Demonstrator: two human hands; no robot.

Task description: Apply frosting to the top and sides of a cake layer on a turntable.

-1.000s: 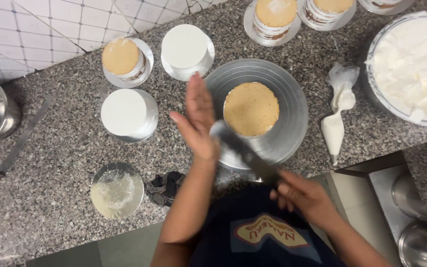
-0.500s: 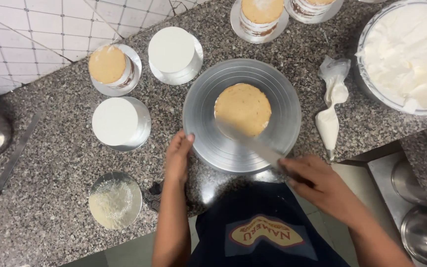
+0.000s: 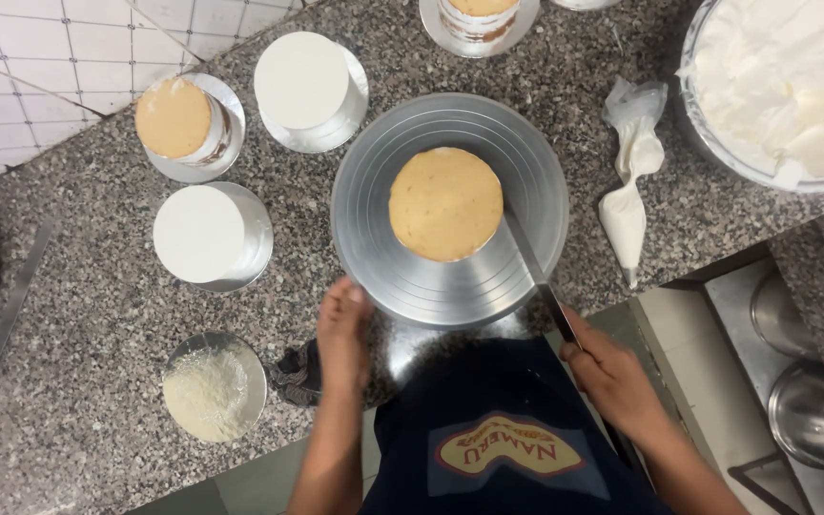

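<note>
Where the spatula point(image 3: 529, 262) touches, the round cake point(image 3: 445, 203) is bare tan.

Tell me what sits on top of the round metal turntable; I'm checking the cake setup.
One small round uniced cake sits at the turntable's centre, a palette knife against its side. Whatever lies beneath the cake is hidden.

Bare granite point(image 3: 97, 324) left of the turntable point(image 3: 374, 238) lies open; frosted cakes point(image 3: 200, 234) crowd beyond, piping bag point(image 3: 624, 210) right.
</note>
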